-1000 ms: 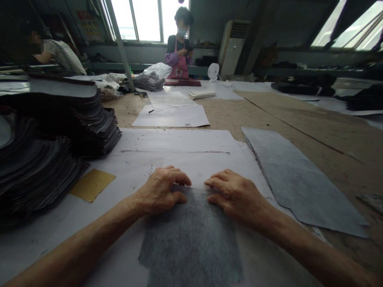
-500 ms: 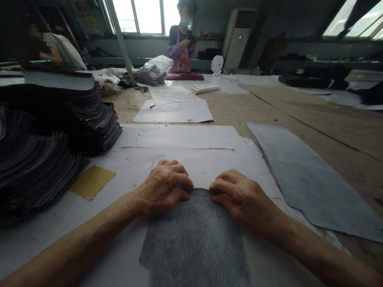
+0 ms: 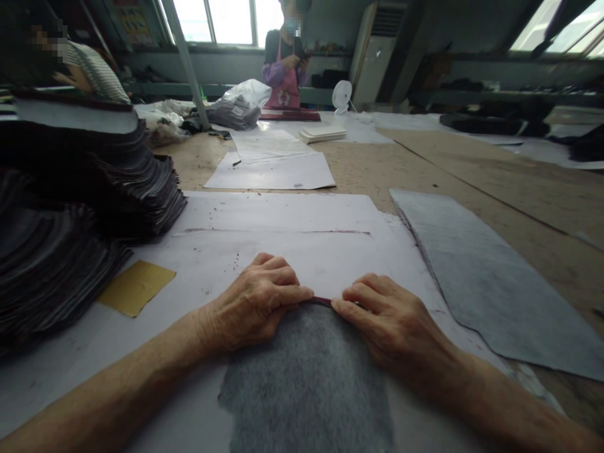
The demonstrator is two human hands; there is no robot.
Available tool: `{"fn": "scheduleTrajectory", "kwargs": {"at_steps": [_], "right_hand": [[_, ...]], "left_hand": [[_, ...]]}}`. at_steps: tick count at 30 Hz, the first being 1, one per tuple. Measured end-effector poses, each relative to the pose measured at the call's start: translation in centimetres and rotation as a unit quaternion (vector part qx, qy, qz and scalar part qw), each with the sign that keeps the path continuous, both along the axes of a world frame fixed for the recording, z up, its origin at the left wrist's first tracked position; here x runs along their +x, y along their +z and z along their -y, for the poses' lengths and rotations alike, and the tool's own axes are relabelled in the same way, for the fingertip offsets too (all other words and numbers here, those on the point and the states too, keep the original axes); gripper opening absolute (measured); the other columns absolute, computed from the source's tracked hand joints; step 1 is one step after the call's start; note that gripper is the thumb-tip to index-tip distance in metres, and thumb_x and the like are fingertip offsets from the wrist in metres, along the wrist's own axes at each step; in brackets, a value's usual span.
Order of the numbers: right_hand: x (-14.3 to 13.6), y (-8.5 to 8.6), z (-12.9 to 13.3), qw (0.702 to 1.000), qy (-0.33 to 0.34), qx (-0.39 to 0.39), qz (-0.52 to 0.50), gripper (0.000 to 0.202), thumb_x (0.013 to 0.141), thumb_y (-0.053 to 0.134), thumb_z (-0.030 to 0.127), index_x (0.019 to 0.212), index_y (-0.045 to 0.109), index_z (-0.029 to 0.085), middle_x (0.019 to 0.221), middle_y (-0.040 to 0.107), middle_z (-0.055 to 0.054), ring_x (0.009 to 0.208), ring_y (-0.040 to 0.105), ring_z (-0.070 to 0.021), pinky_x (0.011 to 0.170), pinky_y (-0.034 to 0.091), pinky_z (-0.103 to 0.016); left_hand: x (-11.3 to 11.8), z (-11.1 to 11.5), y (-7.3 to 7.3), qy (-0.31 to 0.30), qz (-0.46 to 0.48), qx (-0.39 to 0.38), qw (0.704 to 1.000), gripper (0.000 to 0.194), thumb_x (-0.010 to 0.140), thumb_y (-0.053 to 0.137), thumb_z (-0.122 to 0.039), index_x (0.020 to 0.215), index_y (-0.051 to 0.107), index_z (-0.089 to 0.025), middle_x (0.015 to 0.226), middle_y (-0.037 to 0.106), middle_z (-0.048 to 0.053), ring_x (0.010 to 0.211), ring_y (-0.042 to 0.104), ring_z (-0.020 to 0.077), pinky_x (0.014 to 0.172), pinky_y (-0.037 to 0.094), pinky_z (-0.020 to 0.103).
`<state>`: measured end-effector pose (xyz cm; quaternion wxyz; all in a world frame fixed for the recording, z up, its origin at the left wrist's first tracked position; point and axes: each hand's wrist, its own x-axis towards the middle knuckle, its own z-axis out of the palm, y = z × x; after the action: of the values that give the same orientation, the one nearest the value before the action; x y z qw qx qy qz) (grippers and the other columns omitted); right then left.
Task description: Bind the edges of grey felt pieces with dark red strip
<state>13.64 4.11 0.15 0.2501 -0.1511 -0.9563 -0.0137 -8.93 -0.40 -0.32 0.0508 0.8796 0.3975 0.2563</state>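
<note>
Turning Over the Far Edge of the Grey Panel [image 3: 309,384]

Step in hand: an edge turn appears to be under way. A narrow dark red strip [image 3: 323,302] shows along the panel's far edge, between the two hands.

Position: the panel lies on the white sheet [image 3: 302,261], which rests on the tabletop [image 3: 363,167]. Relative to the yellow card [image 3: 136,288], the panel is to the right; its far edge is about level with the card, and its body extends nearer to the camera.

Finger state: the fingers of the left hand [image 3: 264,305] are bent and closed down on the edge at the strip's left end. The fingers of the right hand [image 3: 394,318] are curled and closed on it at the right end. The thumbs are hard to make out; grip firmness cannot be told.

Orientation: the far edge points away from the camera. The long axis appears to run fore and aft, roughly square to the strip; the near end is out of view.

Next move: it probably calls for pressing the turn flat with even pressure from both hands, keeping the strip uniform.
</note>
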Motion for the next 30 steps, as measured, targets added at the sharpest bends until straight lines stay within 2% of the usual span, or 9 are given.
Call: {"fn": "scheduleTrajectory", "kwargs": {"at_steps": [4, 10, 15, 23, 30], "right_hand": [[0.1, -0.2, -0.1, 1.000, 0.013, 0.014, 0.002, 0.020, 0.086, 0.043, 0.009, 0.087, 0.063, 0.009, 0.073, 0.057, -0.006, 0.074, 0.045, -0.0169, 0.064, 0.039, -0.031], [0.3, -0.3, -0.1, 0.998, 0.037, 0.036, 0.023, 0.024, 0.088, 0.039, 0.010, 0.095, 0.061, 0.006, 0.080, 0.059, -0.007, 0.077, 0.046, -0.0177, 0.068, 0.040, -0.034], [0.5, 0.1, -0.3, 0.996, 0.056, 0.033, 0.054, 0.025, 0.090, 0.037, 0.012, 0.094, 0.062, 0.007, 0.083, 0.058, -0.007, 0.079, 0.046, -0.0173, 0.069, 0.041, -0.034], [0.7, 0.8, -0.9, 0.991, 0.078, 0.034, 0.100, 0.028, 0.092, 0.034, 0.015, 0.098, 0.060, 0.008, 0.084, 0.058, -0.007, 0.079, 0.047, -0.0161, 0.073, 0.042, -0.034], [1.7, 0.9, -1.4, 0.989, 0.104, 0.016, 0.108, 0.030, 0.094, 0.030, 0.015, 0.101, 0.058, 0.007, 0.086, 0.058, -0.008, 0.082, 0.047, -0.0159, 0.075, 0.043, -0.035]], "left_hand": [[-0.1, -0.1, -0.2, -0.016, -0.022, 0.020, 0.999, 0.032, 0.077, 0.051, -0.005, 0.101, 0.061, -0.022, 0.082, 0.058, 0.000, 0.079, 0.048, 0.0135, 0.078, 0.033, 0.033], [-0.1, -0.2, -0.2, -0.019, -0.066, 0.055, 0.996, 0.026, 0.079, 0.048, -0.007, 0.098, 0.061, -0.021, 0.083, 0.056, 0.001, 0.079, 0.045, 0.0145, 0.078, 0.033, 0.035], [0.0, -0.2, -0.1, -0.031, -0.092, 0.074, 0.993, 0.024, 0.084, 0.042, -0.010, 0.097, 0.060, -0.018, 0.081, 0.056, 0.002, 0.078, 0.045, 0.0146, 0.081, 0.032, 0.038], [0.2, -0.2, 0.2, -0.033, -0.099, 0.054, 0.993, 0.035, 0.082, 0.045, -0.011, 0.112, 0.054, -0.024, 0.083, 0.056, 0.000, 0.078, 0.045, 0.0140, 0.089, 0.029, 0.041], [0.4, -0.3, 0.3, -0.027, -0.118, 0.044, 0.992, 0.037, 0.078, 0.046, -0.009, 0.110, 0.055, -0.026, 0.083, 0.054, 0.001, 0.076, 0.045, 0.0140, 0.089, 0.029, 0.043]]}}
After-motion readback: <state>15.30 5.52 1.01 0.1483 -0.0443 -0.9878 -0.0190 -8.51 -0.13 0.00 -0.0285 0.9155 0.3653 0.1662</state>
